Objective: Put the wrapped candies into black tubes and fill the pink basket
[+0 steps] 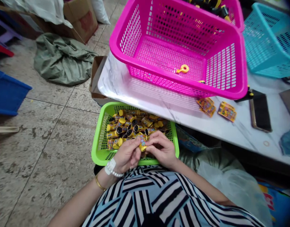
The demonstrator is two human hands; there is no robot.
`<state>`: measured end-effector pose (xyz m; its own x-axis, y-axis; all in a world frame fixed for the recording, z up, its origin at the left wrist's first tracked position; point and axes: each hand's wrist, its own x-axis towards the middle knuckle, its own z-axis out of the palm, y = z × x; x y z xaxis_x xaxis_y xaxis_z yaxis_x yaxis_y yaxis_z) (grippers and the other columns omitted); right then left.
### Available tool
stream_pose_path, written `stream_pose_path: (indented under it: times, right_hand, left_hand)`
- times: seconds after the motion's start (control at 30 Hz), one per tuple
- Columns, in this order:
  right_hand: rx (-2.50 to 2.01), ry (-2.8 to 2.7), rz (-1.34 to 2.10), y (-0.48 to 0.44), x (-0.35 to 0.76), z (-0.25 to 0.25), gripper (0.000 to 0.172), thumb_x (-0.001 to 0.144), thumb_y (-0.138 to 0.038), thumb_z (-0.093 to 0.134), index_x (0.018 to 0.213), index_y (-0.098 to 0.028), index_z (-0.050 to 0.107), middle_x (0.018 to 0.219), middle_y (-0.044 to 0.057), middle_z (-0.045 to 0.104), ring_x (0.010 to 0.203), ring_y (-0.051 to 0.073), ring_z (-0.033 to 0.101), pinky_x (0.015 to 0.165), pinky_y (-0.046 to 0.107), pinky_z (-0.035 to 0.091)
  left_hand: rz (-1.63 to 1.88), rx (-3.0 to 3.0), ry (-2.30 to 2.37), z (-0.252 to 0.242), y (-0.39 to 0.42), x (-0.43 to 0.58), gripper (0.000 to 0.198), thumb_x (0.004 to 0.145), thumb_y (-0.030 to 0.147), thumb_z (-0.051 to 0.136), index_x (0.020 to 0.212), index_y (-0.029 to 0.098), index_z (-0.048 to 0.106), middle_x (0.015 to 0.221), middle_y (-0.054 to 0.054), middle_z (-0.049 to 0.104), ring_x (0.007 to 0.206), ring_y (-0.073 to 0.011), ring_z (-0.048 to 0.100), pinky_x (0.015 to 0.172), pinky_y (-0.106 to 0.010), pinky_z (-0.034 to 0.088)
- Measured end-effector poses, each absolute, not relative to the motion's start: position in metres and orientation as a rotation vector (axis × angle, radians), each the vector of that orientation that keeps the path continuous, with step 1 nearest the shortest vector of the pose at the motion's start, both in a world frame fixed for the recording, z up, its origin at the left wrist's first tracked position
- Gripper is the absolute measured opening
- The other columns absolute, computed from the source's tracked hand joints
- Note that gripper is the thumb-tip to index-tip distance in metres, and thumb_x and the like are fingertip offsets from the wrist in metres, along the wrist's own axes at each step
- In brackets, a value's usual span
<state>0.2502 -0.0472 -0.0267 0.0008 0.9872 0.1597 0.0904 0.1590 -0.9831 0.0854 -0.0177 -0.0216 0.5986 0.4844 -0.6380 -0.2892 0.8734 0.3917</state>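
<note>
Yellow tube (142,142) is pinched between left hand (128,153) and right hand (164,149), neither nearer, long axis kinda pointing away from the shirt (156,192).

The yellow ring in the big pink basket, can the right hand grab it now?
Probably not just yet: the right hand is busy with a small yellow tube, and the near wall of the pink basket stands before the yellow ring. The open top does leave a way in.

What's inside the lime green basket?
A pile of small yellow bottles, some ends black, some yellow. The left hand and right hand partly hide the near side; lower layers are covered.
</note>
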Motion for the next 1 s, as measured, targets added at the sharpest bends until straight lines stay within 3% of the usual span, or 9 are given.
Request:
stream_pose_path:
  times: [0.1, 0.27, 0.37, 0.47, 0.6, 0.7, 0.8, 0.9, 1.0]
  right_hand:
    - [-1.143, -1.475, 0.924, -0.042, 0.254, -0.025, 0.015, 0.080, -0.021, 0.076, 0.095, -0.024, 0.075, 0.087, 0.003, 0.061, 0.079, 0.014, 0.061, 0.069, 0.028, 0.055]
    - [-1.137, -1.530, 0.684, -0.043, 0.248, -0.022, 0.009, 0.082, -0.017, 0.073, 0.089, -0.022, 0.075, 0.081, 0.002, 0.062, 0.071, 0.012, 0.061, 0.064, 0.025, 0.054]
    - [-1.110, -1.685, 0.536, -0.044, 0.260, -0.008, 0.008, 0.083, -0.021, 0.073, 0.091, -0.020, 0.074, 0.079, 0.003, 0.065, 0.068, 0.012, 0.063, 0.061, 0.023, 0.054]
    - [-1.263, -1.757, 0.155, -0.040, 0.298, 0.017, 0.013, 0.081, -0.017, 0.074, 0.094, -0.020, 0.074, 0.081, 0.004, 0.068, 0.070, 0.013, 0.065, 0.062, 0.023, 0.054]
    - [-1.690, -1.444, -0.326, -0.023, 0.369, 0.042, 0.014, 0.085, -0.020, 0.069, 0.097, -0.022, 0.076, 0.081, 0.004, 0.066, 0.071, 0.015, 0.062, 0.065, 0.028, 0.053]
    - [-1.844, -1.417, -0.304, -0.003, 0.405, 0.042, 0.022, 0.087, -0.029, 0.066, 0.103, -0.019, 0.076, 0.081, 0.005, 0.065, 0.068, 0.015, 0.060, 0.061, 0.029, 0.050]
    - [-1.939, -1.534, -0.246, 0.015, 0.417, 0.035, 0.019, 0.085, -0.030, 0.067, 0.096, -0.019, 0.078, 0.082, 0.005, 0.068, 0.073, 0.017, 0.062, 0.068, 0.032, 0.050]
    - [-1.944, -1.563, -0.283, 0.020, 0.418, 0.032, 0.013, 0.084, -0.030, 0.068, 0.086, -0.020, 0.077, 0.085, 0.005, 0.071, 0.079, 0.019, 0.064, 0.074, 0.033, 0.051]
    - [-1.899, -1.521, -0.463, 0.011, 0.412, 0.034, 0.013, 0.083, -0.030, 0.069, 0.077, -0.020, 0.075, 0.074, 0.004, 0.068, 0.074, 0.019, 0.062, 0.071, 0.034, 0.050]
  left_hand:
    - [0.484, 0.277, 0.831, -0.020, -0.015, 0.093, 0.045, 0.075, 0.055, 0.073, 0.065, 0.017, 0.052, 0.030, 0.010, 0.041, 0.019, -0.0032, 0.021, 0.020, -0.013, 0.022]
    - [0.429, 0.369, 0.859, -0.018, -0.016, 0.099, 0.056, 0.075, 0.066, 0.066, 0.054, 0.020, 0.041, 0.025, 0.010, 0.028, 0.020, -0.0032, 0.017, 0.021, -0.013, 0.017]
    - [0.328, 0.556, 0.935, -0.012, -0.011, 0.089, 0.050, 0.077, 0.067, 0.061, 0.071, 0.019, 0.052, 0.028, 0.011, 0.035, 0.021, -0.0047, 0.018, 0.024, -0.015, 0.018]
    - [0.203, 1.001, 1.050, -0.006, 0.004, 0.071, 0.051, 0.077, 0.068, 0.060, 0.087, 0.018, 0.060, 0.035, 0.009, 0.043, 0.025, -0.0072, 0.030, 0.029, -0.017, 0.020]
    - [0.408, 1.721, 1.384, -0.002, 0.024, 0.054, 0.051, 0.072, 0.063, 0.067, 0.096, 0.018, 0.067, 0.045, 0.006, 0.050, 0.040, -0.0128, 0.049, 0.043, -0.022, 0.034]
    - [0.493, 1.930, 1.463, -0.004, 0.027, 0.052, 0.060, 0.080, 0.063, 0.059, 0.118, 0.017, 0.063, 0.050, 0.005, 0.053, 0.043, -0.0156, 0.052, 0.048, -0.025, 0.037]
    - [0.575, 1.940, 1.505, -0.004, 0.023, 0.054, 0.064, 0.084, 0.060, 0.055, 0.131, 0.017, 0.054, 0.054, 0.005, 0.054, 0.042, -0.0148, 0.052, 0.048, -0.024, 0.038]
    - [0.668, 1.882, 1.495, 0.001, 0.020, 0.059, 0.060, 0.083, 0.054, 0.060, 0.132, 0.018, 0.054, 0.057, 0.005, 0.056, 0.042, -0.0124, 0.050, 0.048, -0.023, 0.038]
    - [0.751, 1.680, 1.408, 0.008, 0.019, 0.068, 0.046, 0.083, 0.047, 0.064, 0.119, 0.019, 0.063, 0.056, 0.005, 0.054, 0.045, -0.0106, 0.047, 0.050, -0.021, 0.039]
